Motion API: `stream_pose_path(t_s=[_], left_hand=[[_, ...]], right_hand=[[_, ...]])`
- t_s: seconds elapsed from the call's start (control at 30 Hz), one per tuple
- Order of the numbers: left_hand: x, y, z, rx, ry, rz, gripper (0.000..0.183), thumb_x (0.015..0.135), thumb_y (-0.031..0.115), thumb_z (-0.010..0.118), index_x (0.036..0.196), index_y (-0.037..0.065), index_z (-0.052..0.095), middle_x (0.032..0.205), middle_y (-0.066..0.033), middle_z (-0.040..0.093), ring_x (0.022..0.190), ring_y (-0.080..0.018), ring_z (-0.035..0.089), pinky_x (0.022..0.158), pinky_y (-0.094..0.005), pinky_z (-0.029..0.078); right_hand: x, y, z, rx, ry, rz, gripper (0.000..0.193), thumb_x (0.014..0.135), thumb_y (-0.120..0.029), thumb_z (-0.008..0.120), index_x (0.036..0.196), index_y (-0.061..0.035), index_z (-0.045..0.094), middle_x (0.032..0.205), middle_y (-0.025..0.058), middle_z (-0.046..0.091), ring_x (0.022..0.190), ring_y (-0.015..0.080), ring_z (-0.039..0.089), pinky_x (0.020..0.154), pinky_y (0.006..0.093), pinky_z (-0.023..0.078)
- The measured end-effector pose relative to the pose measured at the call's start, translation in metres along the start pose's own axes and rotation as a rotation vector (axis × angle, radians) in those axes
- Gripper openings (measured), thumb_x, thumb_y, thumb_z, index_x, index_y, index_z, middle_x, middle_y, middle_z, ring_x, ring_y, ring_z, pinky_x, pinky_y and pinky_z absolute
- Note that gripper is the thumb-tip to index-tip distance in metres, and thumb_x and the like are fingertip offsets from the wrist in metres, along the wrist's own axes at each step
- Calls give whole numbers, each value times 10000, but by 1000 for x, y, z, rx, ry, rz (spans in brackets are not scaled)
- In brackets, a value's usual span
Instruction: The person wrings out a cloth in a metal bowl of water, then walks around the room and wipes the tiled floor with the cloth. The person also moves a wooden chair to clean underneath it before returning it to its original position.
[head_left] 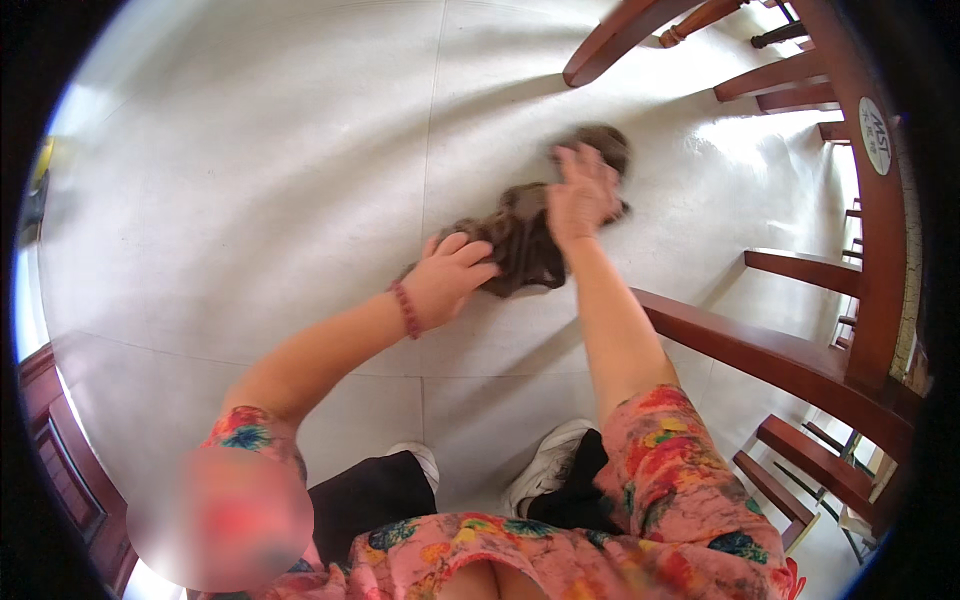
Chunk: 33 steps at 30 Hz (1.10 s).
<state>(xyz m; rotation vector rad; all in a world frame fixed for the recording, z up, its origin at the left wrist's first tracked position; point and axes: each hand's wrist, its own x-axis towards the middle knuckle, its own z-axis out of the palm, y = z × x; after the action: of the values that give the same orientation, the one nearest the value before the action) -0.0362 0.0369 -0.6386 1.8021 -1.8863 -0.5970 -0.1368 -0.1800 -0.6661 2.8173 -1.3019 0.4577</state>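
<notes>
A crumpled dark brown cloth (525, 255) lies bunched on the pale tiled floor. My left hand (450, 278), a red bead bracelet at its wrist, has its fingers curled over the near left end of the cloth. Farther forward and to the right, my right hand (582, 195) lies on the far end with fingers stretched out and somewhat apart. That hand and the far end of the cloth are smeared by motion. Folds beneath both palms are hidden.
Dark red wooden furniture legs and rails (750, 335) run along the right side, close to my right forearm. Another wooden leg (625, 40) reaches in at the upper right. My white shoes (545, 465) stand at the bottom. A dark wooden panel (70, 470) edges the lower left.
</notes>
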Motion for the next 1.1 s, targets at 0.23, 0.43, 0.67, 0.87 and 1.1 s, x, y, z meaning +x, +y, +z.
stream_pose_path(t_s=[0.23,0.43,0.67,0.87,1.1], left_hand=[[-93,13,-12,52,-79,-30,364,666,84,628,1021,164,610,1076,-26,494,1075,-246,419,855,-471,340],[-132,46,-3,-160,-105,-19,330,676,94,618,999,161,620,1025,-33,530,1026,-267,462,812,-422,354],[-91,56,-29,-241,49,33,377,624,-5,611,983,112,600,1020,-86,517,956,-313,473,817,-416,370],[-26,43,-30,-263,183,137,435,570,-88,575,969,83,589,1028,-98,516,961,-314,470,858,-412,371],[-92,19,-17,-382,9,-95,396,593,-64,540,938,120,601,1040,-73,528,1018,-295,468,889,-404,352]], right_hand=[[-48,-162,3,614,-175,-542,282,647,-57,539,808,-240,680,1074,-85,556,1093,242,434,862,491,271],[-115,-181,-39,1041,-605,-560,263,622,12,531,756,-166,671,975,-64,620,1048,224,470,864,442,297],[-49,-26,-97,292,180,214,347,631,59,517,929,-85,619,1123,106,541,1072,345,448,819,495,365],[-31,29,-46,-196,-279,849,575,704,-292,617,1219,-91,461,1395,187,250,1223,445,277,913,591,301],[-113,-59,-63,103,-263,86,422,564,-169,649,978,-193,573,1125,42,417,997,333,407,716,478,393]])
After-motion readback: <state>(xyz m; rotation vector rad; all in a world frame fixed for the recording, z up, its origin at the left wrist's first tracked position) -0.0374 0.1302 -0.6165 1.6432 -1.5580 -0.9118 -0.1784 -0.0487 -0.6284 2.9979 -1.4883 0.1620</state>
